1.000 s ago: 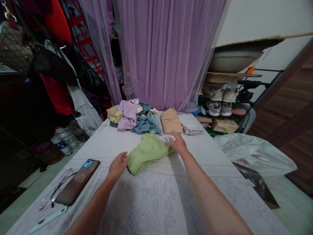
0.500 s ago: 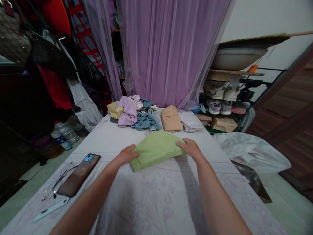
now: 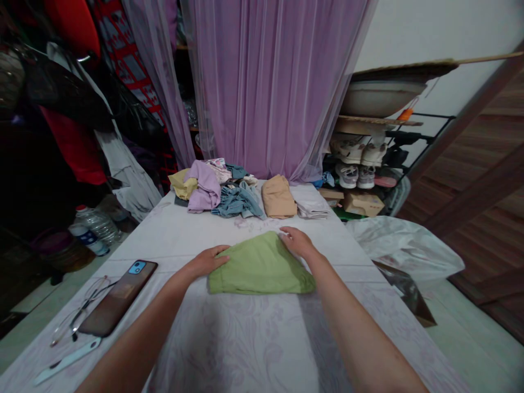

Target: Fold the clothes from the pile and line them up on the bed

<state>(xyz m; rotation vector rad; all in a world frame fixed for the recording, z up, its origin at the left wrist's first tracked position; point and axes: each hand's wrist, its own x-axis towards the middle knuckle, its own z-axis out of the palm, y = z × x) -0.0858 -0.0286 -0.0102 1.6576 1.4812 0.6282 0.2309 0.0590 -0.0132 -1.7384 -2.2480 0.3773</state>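
Observation:
A folded light-green garment (image 3: 257,267) lies on the patterned bedsheet in front of me, wide at its near edge and narrower at the back. My left hand (image 3: 209,260) is at its left side, thumb and fingers pinching the edge. At the back right edge is my right hand (image 3: 298,242), its fingers slightly bent and apart, with no cloth visibly gripped; its palm side is hidden. Beyond the garment lie a folded tan garment (image 3: 279,197) and a folded white cloth (image 3: 311,207).
A loose heap holds a lilac garment (image 3: 206,188) and blue-grey clothing (image 3: 237,202). At the left edge lie a phone (image 3: 118,300), eyeglasses (image 3: 76,316) and a pale-blue handled item (image 3: 67,361). A shoe rack (image 3: 423,143) and plastic bag (image 3: 405,245) stand right.
The green garment has come down flatter onto the bed and nearer to me. My right hand has released its right end and shifted to the back edge. The view has turned slightly right.

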